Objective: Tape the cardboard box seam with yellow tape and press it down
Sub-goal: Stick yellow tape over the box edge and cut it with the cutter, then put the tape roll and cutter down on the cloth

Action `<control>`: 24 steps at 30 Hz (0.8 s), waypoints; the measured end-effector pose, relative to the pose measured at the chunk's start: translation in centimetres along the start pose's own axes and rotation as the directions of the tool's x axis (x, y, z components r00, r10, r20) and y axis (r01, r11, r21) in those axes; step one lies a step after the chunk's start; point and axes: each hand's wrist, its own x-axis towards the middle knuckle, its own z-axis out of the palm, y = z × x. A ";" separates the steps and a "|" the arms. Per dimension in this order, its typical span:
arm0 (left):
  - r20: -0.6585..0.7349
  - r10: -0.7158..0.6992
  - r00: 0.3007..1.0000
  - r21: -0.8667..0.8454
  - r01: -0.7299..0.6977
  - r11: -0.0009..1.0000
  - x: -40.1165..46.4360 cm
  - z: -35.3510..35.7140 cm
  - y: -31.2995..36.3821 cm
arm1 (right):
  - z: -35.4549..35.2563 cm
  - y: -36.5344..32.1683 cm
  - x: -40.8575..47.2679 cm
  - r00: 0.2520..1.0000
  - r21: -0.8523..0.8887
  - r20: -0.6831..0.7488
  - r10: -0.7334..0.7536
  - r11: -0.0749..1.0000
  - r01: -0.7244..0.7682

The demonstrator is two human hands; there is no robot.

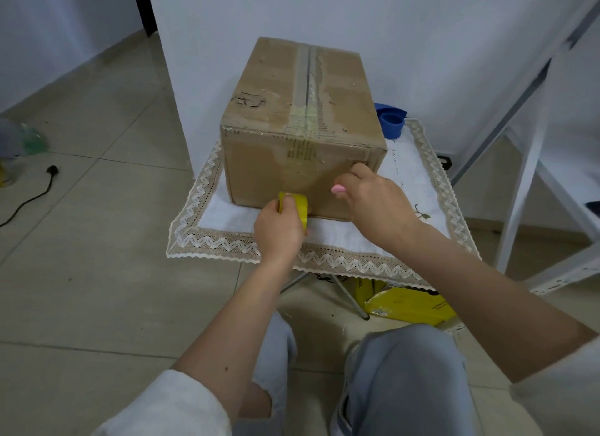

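Cardboard box [302,137]: stiff, worn, on a lace-edged cloth [227,240]. Yellow tape roll [297,206]: light, rigid ring, low against the box's near face, best gripped across its rim. Left hand [279,231] clasps the roll; right hand [373,201], fingers loosely curled, rests against the box's near face.

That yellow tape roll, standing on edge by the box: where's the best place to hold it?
Grip the yellow tape roll across its flat sides, coming from the near side as the left hand does. It stands on edge against the cardboard box, so the far side is blocked.
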 end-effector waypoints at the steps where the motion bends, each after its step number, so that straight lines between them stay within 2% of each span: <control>1: 0.009 0.000 1.000 -0.014 0.000 1.000 -0.1 -0.1 0.3 | 0.2 0.1 -0.1 1.000 0.034 -0.005 0.016 0.999 -0.016; 5: 0.039 -0.015 0.999 -0.046 0.016 0.999 -0.5 -0.3 0.6 | 0.6 0.6 -0.7 0.996 0.180 -0.042 0.076 0.981 -0.067; 8: 0.060 -0.023 0.998 -0.061 0.027 0.998 -0.9 -0.3 0.6 | 0.6 1.1 -1.3 0.985 0.348 -0.053 0.167 0.927 -0.139; 14: 0.121 -0.010 0.993 -0.036 0.015 0.999 -1.9 0.5 0.9 | 0.5 2.5 -2.9 0.942 0.543 0.044 0.331 0.784 -0.301; 17: 0.167 0.033 0.985 0.022 -0.037 0.999 -2.4 1.2 1.1 | 0.8 3.6 -3.8 0.907 0.598 0.062 0.418 0.711 -0.369; 20: 0.223 0.103 0.969 0.093 -0.127 0.988 -3.0 2.0 1.3 | 1.1 4.9 -4.6 0.858 0.678 0.103 0.504 0.596 -0.431; 24: 0.344 0.177 0.922 0.172 -0.247 0.954 -3.5 3.5 1.5 | 1.5 6.8 -5.9 0.800 0.738 0.146 0.582 0.474 -0.480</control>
